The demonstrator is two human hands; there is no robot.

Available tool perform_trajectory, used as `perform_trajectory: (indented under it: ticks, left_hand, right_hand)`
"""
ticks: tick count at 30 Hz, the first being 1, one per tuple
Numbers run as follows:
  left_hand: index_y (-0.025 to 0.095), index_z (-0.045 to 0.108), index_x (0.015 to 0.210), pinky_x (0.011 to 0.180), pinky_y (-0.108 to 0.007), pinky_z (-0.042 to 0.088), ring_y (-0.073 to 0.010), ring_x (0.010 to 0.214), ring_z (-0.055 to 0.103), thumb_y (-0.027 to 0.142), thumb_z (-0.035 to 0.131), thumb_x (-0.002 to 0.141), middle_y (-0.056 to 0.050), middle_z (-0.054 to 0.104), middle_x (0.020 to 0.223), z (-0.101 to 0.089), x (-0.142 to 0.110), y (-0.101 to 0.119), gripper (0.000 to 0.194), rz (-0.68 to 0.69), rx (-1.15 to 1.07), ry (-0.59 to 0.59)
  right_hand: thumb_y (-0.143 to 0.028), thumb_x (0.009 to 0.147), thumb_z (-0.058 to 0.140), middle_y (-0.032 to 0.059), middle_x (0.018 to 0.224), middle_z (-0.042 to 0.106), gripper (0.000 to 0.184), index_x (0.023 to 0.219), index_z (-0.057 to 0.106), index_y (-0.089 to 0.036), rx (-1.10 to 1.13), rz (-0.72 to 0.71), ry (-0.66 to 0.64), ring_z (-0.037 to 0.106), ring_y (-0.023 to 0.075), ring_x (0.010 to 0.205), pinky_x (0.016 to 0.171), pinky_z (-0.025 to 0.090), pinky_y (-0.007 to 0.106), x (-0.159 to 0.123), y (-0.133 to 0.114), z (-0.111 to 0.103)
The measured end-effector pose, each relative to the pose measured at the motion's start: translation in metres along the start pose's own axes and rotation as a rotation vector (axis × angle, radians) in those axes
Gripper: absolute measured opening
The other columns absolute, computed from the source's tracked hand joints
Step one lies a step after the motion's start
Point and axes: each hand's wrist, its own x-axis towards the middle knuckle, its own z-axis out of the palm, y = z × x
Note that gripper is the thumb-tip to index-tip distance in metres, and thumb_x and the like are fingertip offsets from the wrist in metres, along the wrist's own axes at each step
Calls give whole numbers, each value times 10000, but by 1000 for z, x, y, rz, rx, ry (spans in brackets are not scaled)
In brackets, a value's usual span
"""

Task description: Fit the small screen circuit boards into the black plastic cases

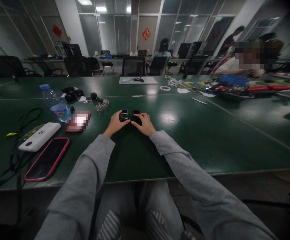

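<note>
In the head view my left hand [116, 123] curves round a small electronic module [124, 115] with a dark screen on top and bare circuitry below. Its thumb and fingers grip the sides. My right hand [144, 123] has thumb and fingers closed about a small black box-like piece [136, 113], whose details are too dark to read. The two pieces are a short gap apart, low over the green table [137, 150] or resting on it; I cannot tell which.
To the left are a pink-cased phone [47, 160], a white power bank [40, 136], a plastic bottle [55, 103], glasses [102, 105] and black cables. A tape roll [165, 88], a metal rod [199, 101] and a blue tray [235, 80] lie right. People work beyond.
</note>
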Motion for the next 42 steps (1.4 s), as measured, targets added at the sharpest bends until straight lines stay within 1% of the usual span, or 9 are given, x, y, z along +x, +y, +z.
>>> perform_trajectory:
  ticks: [2, 6, 10, 14, 21, 26, 32, 36, 42]
  left_hand:
    - [124, 450, 1368, 1045, -470, 428, -295, 1191, 572, 364, 757, 723, -208, 551, 1325, 1, -2, 5, 754, -15, 43, 55]
    - [150, 399, 1402, 923, -403, 504, -229, 1012, 653, 313, 728, 759, -190, 579, 1304, -1, -1, 8, 740, -125, -14, 113]
    - [179, 352, 1441, 911, -366, 499, -198, 995, 658, 301, 617, 855, -159, 609, 1282, -3, 2, 5, 654, -225, -61, 166]
    - [179, 378, 1436, 930, -371, 487, -201, 995, 662, 279, 567, 882, -150, 626, 1277, -4, 2, 4, 593, -220, 16, 144]
    - [140, 511, 1298, 915, -358, 490, -207, 1008, 662, 325, 563, 895, -135, 685, 1144, -9, 2, 2, 446, -210, 125, 120]
    - [144, 495, 1290, 903, -390, 494, -233, 1013, 644, 506, 655, 818, -162, 622, 1202, -5, -4, 7, 615, -145, 248, 149]
    - [168, 472, 1297, 965, -395, 469, -251, 1133, 599, 355, 738, 762, -159, 564, 1256, 1, -11, 15, 627, -89, 320, 131]
    - [155, 483, 1286, 935, -369, 481, -231, 1057, 638, 341, 717, 767, -155, 611, 1224, 0, -9, 15, 599, -128, 249, 148]
    - [140, 523, 1298, 917, -373, 476, -249, 1036, 655, 417, 621, 833, -145, 686, 1154, -8, -1, 5, 550, -316, 141, 168]
  right_hand:
    - [-493, 790, 704, 135, 1235, 473, 603, 1323, 558, -252, -1, -15, 20, 453, 318, 1210, 1046, 420, 522, 0, 1, 1]
    - [-325, 798, 693, 115, 1170, 563, 483, 1253, 591, -201, 113, -9, 70, 526, 265, 1150, 1035, 442, 457, 4, 5, 1]
    - [-382, 853, 613, 98, 1130, 624, 416, 1221, 597, -190, 263, 121, 127, 592, 235, 1068, 984, 473, 431, 9, 10, 0]
    - [-400, 865, 575, 94, 1051, 646, 405, 1206, 607, -185, 267, 245, 131, 607, 236, 993, 939, 487, 444, 10, 14, 1]
    - [-364, 905, 514, 131, 1036, 627, 350, 1159, 631, -154, 100, 254, 192, 582, 263, 1009, 969, 461, 480, 10, 18, 4]
    - [-451, 887, 574, 146, 1137, 561, 487, 1288, 575, -174, 41, 123, 202, 531, 283, 1116, 1006, 456, 482, 5, 11, 2]
    - [-319, 810, 675, 127, 1158, 562, 479, 1267, 600, -196, 35, 71, 137, 551, 270, 1123, 1001, 478, 459, 3, 7, 3]
    - [-384, 861, 616, 127, 1128, 635, 425, 1222, 624, -161, 127, 171, 199, 608, 249, 1063, 991, 483, 438, 7, 10, 1]
    - [-461, 919, 511, 121, 1075, 691, 423, 1189, 643, -164, 135, 290, 190, 636, 257, 1012, 944, 476, 454, 10, 18, 0]
